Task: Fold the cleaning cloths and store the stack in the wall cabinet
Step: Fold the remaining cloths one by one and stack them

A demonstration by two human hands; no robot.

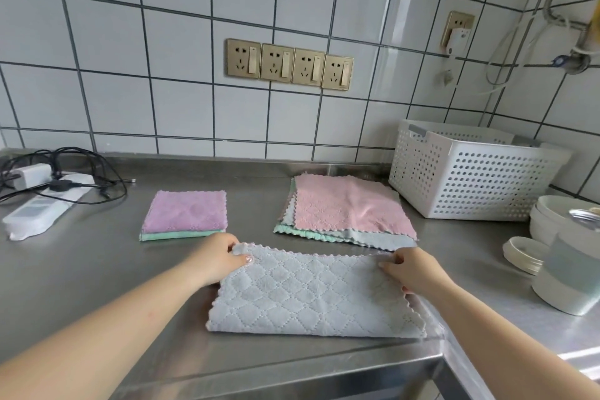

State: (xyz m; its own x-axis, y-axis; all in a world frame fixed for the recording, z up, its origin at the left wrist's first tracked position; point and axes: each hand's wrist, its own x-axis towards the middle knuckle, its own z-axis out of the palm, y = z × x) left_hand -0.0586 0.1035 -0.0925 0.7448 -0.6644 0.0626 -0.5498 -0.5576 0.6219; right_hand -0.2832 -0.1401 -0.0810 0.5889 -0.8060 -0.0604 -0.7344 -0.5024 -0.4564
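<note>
White square tiles with dark grout back a stainless-steel desk (97, 263), and a row of four brass-coloured sockets (289, 64) is set into the wall above it. Near the front edge of the desk lies a grey quilted cleaning cloth (311, 295), folded in half with the fold toward the person and its scalloped edges at the far side. The left hand (217, 258) pinches the far left corner of this cloth between thumb and fingers, closed on the fabric. The right hand (410, 271) grips the far right corner in the same way, fingers curled over the edge.

Behind the left hand sits a small folded stack (185, 216), a purple cloth on top of a green one, edges squared. To its right, well apart, is a loose pile of unfolded cloths (347, 208): pink on top, grey and green showing beneath, fanned unevenly. A white perforated basket (470, 178) stands just beside that pile, against the wall corner. At the far right are stacked white dishes (552, 214) and a pale lidded container (571, 276). At the far left lie a white power strip (42, 208) and tangled black cables (81, 172).
</note>
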